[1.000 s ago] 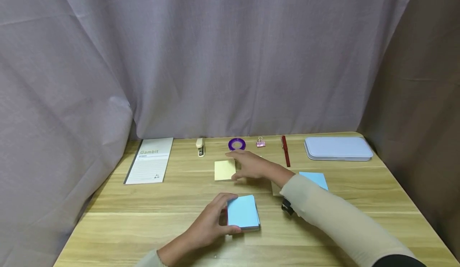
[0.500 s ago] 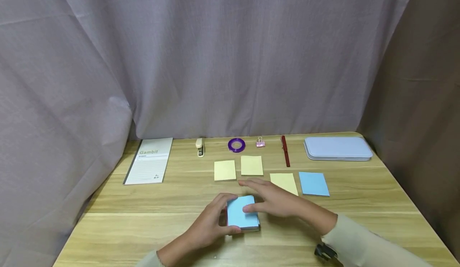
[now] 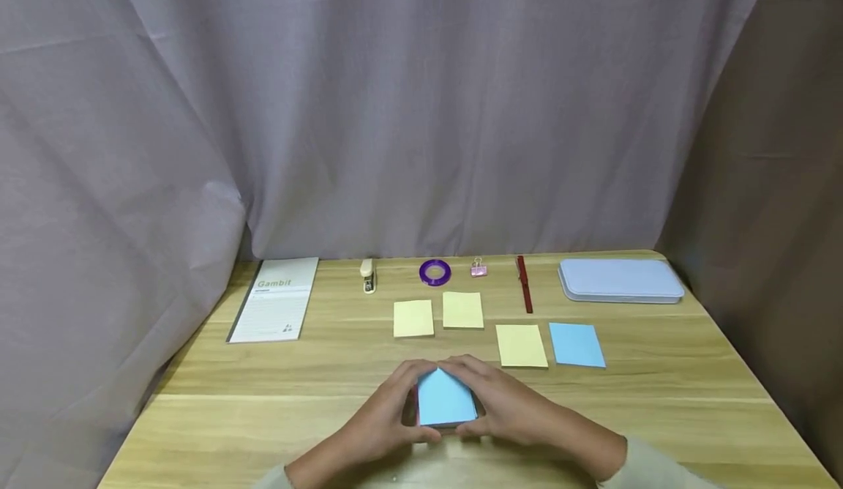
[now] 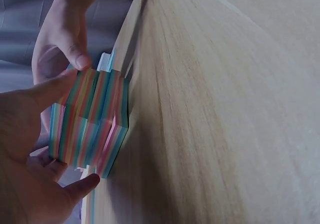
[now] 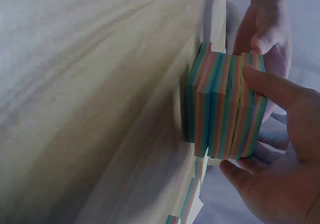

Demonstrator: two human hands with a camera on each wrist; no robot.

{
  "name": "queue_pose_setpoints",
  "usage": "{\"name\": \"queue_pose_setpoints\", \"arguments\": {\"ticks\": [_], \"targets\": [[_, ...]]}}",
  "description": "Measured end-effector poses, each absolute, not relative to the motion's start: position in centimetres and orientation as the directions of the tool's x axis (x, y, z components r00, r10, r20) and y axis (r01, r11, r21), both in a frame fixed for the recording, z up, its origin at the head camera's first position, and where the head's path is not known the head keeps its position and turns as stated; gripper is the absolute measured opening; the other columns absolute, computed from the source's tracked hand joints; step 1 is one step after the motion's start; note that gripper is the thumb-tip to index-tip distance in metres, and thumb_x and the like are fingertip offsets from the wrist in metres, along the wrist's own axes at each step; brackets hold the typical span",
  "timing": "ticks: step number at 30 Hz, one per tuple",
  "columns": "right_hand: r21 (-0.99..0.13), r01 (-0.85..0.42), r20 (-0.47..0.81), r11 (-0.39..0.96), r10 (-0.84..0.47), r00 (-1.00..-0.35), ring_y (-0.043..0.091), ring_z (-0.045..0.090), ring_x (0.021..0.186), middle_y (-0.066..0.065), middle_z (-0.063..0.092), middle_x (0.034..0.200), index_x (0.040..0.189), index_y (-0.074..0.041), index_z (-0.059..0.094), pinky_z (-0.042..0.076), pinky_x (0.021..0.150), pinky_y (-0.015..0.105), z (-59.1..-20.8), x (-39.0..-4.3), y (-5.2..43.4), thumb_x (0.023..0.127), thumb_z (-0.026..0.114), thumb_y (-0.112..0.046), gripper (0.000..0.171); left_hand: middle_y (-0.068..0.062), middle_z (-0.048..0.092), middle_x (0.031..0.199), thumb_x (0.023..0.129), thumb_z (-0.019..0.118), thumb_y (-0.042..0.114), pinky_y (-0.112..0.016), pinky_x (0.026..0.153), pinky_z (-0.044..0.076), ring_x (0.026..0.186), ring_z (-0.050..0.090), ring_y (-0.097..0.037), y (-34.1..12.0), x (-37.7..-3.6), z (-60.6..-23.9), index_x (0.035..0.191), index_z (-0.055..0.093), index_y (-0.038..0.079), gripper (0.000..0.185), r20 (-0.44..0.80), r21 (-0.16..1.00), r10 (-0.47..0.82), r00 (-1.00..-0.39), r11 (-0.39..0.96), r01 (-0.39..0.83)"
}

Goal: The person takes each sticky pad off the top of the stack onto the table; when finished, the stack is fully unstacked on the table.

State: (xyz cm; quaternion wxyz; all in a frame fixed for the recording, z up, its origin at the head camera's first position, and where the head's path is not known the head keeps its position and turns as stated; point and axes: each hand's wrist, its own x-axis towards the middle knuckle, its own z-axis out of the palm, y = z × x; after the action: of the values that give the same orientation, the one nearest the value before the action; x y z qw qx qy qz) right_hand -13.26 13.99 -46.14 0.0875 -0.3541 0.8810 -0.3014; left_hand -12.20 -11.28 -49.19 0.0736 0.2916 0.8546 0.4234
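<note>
Sticky-note pad (image 3: 445, 399) is the thing here, a chunky block with rainbow-striped edges and a blue sheet on top, sitting on the wooden surface (image 3: 263, 401) near the front edge, right in front of the person. Both hands are on it: left hand (image 3: 388, 419) wraps the left side, with the thumb along the near edge and the fingers curled over the far corner; right hand (image 3: 510, 408) mirrors it on the right. So each grip is clamped on the pad, not just resting there. From the left wrist view you can see the stack (image 4: 90, 121) is a bit stepped, with layers slid out of line, and the right wrist view shows the same unevenness (image 5: 225, 112).

Further back, four loose notes are already laid out flat: two yellow ones (image 3: 413, 318) (image 3: 462, 310) side by side, then another yellow (image 3: 522, 345) and a blue one (image 3: 576, 345) to the right, just beside each other. Along the back edge sit a notepad (image 3: 276, 299), small stapler (image 3: 368, 275), purple tape roll (image 3: 435, 271), pink binder clip (image 3: 478, 268), red pen (image 3: 525, 284) and a pale tin case (image 3: 619, 280).

My read: this looks like the peel step, steadying the block to lift the top blue sheet. I'd guess that calls for one hand pinning the pad down while the other catches only the top sheet's free edge, since the layers look ready to shift.
</note>
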Motion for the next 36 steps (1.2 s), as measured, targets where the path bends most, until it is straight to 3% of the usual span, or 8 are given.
{"name": "queue_pose_setpoints", "arguments": {"ticks": [5, 11, 20, 25, 28, 36], "targets": [[-0.596, -0.561, 0.065, 0.575, -0.662, -0.747, 0.027, 0.054, 0.133, 0.003, 0.045, 0.156, 0.162, -0.018, 0.031, 0.053, 0.105, 0.047, -46.4, -13.0, 14.2, 0.085, 0.086, -0.03, 0.096, 0.003, 0.047, 0.149, 0.082, 0.088, 0.03, -0.042, 0.111, 0.047, 0.127, 0.053, -0.015, -11.2, -12.1, -49.1, 0.156, 0.036, 0.021, 0.091, 0.106, 0.743, 0.553, -0.826, 0.509, 0.436], [-0.616, -0.525, 0.065, 0.587, -0.627, -0.777, 0.024, 0.054, 0.13, -0.001, 0.044, 0.155, 0.161, -0.022, 0.034, 0.055, 0.101, 0.048, -45.4, -12.7, 15.5, 0.084, 0.086, -0.029, 0.094, -0.003, 0.05, 0.147, 0.082, 0.089, 0.029, -0.047, 0.112, 0.046, 0.13, 0.053, -0.021, -11.1, -11.9, -48.9, 0.158, 0.031, 0.011, 0.098, 0.087, 0.73, 0.528, -0.845, 0.543, 0.414], [-0.638, -0.449, 0.072, 0.625, -0.532, -0.844, 0.028, 0.049, 0.137, -0.002, 0.046, 0.155, 0.159, -0.034, 0.037, 0.048, 0.105, 0.059, -46.0, -12.0, 21.2, 0.084, 0.085, -0.041, 0.09, 0.001, 0.053, 0.142, 0.081, 0.089, 0.028, -0.044, 0.111, 0.047, 0.125, 0.054, -0.018, -10.9, -12.0, -48.9, 0.154, 0.038, 0.01, 0.091, 0.083, 0.728, 0.523, -0.848, 0.549, 0.41], [-0.606, -0.399, 0.062, 0.688, -0.46, -0.886, 0.032, 0.045, 0.14, 0.002, 0.048, 0.154, 0.155, -0.027, 0.045, 0.044, 0.106, 0.062, -47.3, -11.8, 24.2, 0.082, 0.086, -0.044, 0.086, 0.001, 0.052, 0.144, 0.08, 0.089, 0.028, -0.044, 0.112, 0.047, 0.126, 0.055, -0.017, -10.8, -12.0, -49.0, 0.155, 0.039, 0.01, 0.092, 0.084, 0.716, 0.526, -0.846, 0.559, 0.419], [-0.579, -0.405, 0.043, 0.708, -0.47, -0.882, 0.033, 0.045, 0.14, 0.004, 0.049, 0.153, 0.154, -0.025, 0.047, 0.046, 0.103, 0.059, -48.2, -11.8, 25.2, 0.082, 0.085, -0.048, 0.085, 0.001, 0.052, 0.144, 0.08, 0.09, 0.027, -0.044, 0.113, 0.046, 0.128, 0.054, -0.018, -10.8, -12.1, -49.0, 0.155, 0.039, 0.01, 0.092, 0.083, 0.71, 0.524, -0.848, 0.566, 0.419], [-0.575, -0.467, 0.039, 0.672, -0.548, -0.836, 0.019, 0.052, 0.125, -0.003, 0.051, 0.147, 0.152, -0.025, 0.048, 0.051, 0.094, 0.034, -49.5, -12.1, 25.6, 0.083, 0.084, -0.048, 0.082, 0.002, 0.052, 0.143, 0.08, 0.09, 0.027, -0.042, 0.112, 0.047, 0.126, 0.054, -0.015, -10.8, -12.0, -49.1, 0.155, 0.038, 0.01, 0.093, 0.086, 0.702, 0.525, -0.846, 0.57, 0.426]]}}
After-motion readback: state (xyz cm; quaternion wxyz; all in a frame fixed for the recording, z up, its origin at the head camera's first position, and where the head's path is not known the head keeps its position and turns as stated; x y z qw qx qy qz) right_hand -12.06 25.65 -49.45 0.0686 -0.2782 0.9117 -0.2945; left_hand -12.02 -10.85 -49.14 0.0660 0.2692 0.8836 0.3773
